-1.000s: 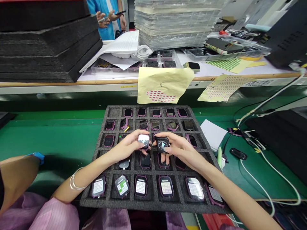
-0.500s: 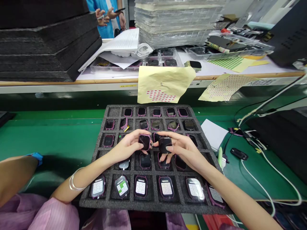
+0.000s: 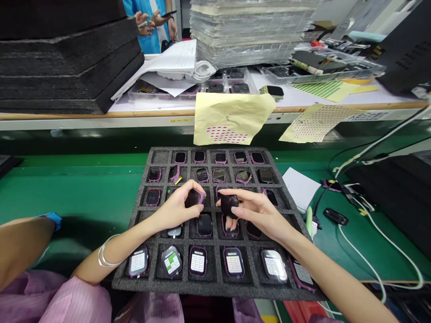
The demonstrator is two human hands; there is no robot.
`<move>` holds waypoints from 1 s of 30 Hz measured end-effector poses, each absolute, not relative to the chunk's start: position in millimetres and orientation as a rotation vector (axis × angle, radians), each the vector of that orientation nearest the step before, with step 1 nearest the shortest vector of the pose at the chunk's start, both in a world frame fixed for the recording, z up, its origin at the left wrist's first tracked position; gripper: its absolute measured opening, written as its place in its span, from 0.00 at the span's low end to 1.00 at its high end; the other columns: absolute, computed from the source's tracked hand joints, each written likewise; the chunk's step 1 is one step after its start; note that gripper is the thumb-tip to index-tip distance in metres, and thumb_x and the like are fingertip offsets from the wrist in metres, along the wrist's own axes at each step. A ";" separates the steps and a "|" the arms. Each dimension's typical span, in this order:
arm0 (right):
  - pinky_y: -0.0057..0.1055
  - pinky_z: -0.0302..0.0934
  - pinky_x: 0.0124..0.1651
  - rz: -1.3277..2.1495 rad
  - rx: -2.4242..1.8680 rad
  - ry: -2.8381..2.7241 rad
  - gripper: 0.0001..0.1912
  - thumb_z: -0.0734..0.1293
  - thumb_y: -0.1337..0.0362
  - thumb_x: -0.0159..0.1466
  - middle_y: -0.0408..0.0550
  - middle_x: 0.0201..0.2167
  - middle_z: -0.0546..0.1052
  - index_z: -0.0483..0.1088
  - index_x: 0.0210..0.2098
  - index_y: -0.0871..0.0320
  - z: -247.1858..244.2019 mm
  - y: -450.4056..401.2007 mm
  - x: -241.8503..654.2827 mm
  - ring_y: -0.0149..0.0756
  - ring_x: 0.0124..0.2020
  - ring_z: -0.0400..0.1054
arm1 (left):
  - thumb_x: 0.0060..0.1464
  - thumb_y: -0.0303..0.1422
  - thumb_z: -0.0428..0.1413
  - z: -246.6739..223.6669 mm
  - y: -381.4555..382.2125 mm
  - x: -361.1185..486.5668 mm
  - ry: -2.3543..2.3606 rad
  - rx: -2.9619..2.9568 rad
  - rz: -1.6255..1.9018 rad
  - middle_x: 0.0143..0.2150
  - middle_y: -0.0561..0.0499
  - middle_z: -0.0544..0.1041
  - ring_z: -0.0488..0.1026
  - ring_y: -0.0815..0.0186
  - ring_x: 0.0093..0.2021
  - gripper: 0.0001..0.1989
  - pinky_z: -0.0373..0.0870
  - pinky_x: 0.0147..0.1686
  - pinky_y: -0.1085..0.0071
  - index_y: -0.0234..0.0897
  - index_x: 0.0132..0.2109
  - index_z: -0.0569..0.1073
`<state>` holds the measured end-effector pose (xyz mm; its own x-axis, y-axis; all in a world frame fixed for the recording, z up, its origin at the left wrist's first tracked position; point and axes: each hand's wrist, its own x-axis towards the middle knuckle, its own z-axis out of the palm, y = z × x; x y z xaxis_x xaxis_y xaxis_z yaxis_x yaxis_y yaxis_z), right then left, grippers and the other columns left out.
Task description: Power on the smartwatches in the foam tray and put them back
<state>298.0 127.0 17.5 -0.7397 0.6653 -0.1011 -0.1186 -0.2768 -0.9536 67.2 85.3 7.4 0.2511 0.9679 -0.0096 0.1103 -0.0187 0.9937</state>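
Between the thumb and fingers of my left hand (image 3: 177,206) is a purple-framed smartwatch body (image 3: 194,198), tilted so its edge shows. Close by on the right, my right hand (image 3: 266,213) pinches a dark, glossy square piece (image 3: 229,205); whether it is a loose screen or a whole watch I cannot tell. Both are held above a grey foam tray (image 3: 215,290) whose compartments hold several purple smartwatches. Those in the front row, such as one smartwatch (image 3: 197,261), have white labels on their faces. My hands partly cover the middle row.
Black foam trays (image 3: 67,67) are stacked on the shelf at left, clear plastic trays (image 3: 249,36) behind. Yellow sticker sheets (image 3: 232,116) hang over the shelf edge. White cables (image 3: 387,242) and a small black device (image 3: 336,216) lie right. A neighbour's arm (image 3: 23,242) rests at left; another person stands behind.
My left hand has turned the watch from face-up to tilted and drawn it slightly left. The dark piece in my right hand has shifted a little left and tipped. The gap between them is wider.
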 end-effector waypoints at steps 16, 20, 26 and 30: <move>0.34 0.71 0.31 2.057 -0.698 -1.496 0.24 0.70 0.64 0.62 0.53 0.39 0.78 0.68 0.56 0.59 16.9 127.7 301.1 0.36 0.27 0.74 | 0.50 0.23 0.53 10.0 82.9 68.8 1.105 1.502 0.954 0.34 0.54 0.65 0.63 0.71 0.30 0.09 0.63 0.31 0.73 0.37 0.38 0.64; 0.32 0.71 0.30 2.057 -0.737 -1.513 0.24 0.71 0.64 0.61 0.51 0.35 0.78 0.68 0.56 0.60 15.4 127.9 303.3 0.34 0.25 0.73 | 0.47 0.20 0.52 13.4 81.8 67.4 1.137 1.564 0.947 0.34 0.55 0.65 0.64 0.69 0.34 0.10 0.63 0.36 0.72 0.37 0.36 0.64; 0.32 0.69 0.30 2.061 -0.716 -1.515 0.24 0.71 0.64 0.61 0.51 0.35 0.78 0.68 0.56 0.59 15.5 127.5 304.3 0.34 0.25 0.73 | 0.50 0.23 0.52 11.1 83.8 67.2 1.106 1.489 0.982 0.34 0.55 0.65 0.62 0.73 0.27 0.09 0.62 0.30 0.73 0.37 0.39 0.63; 0.31 0.68 0.29 2.061 -0.734 -1.520 0.23 0.71 0.64 0.61 0.51 0.34 0.78 0.68 0.55 0.59 16.4 127.8 304.3 0.34 0.24 0.73 | 0.49 0.21 0.51 10.2 84.0 65.6 1.132 1.494 0.983 0.34 0.56 0.64 0.62 0.74 0.26 0.09 0.61 0.29 0.74 0.38 0.36 0.62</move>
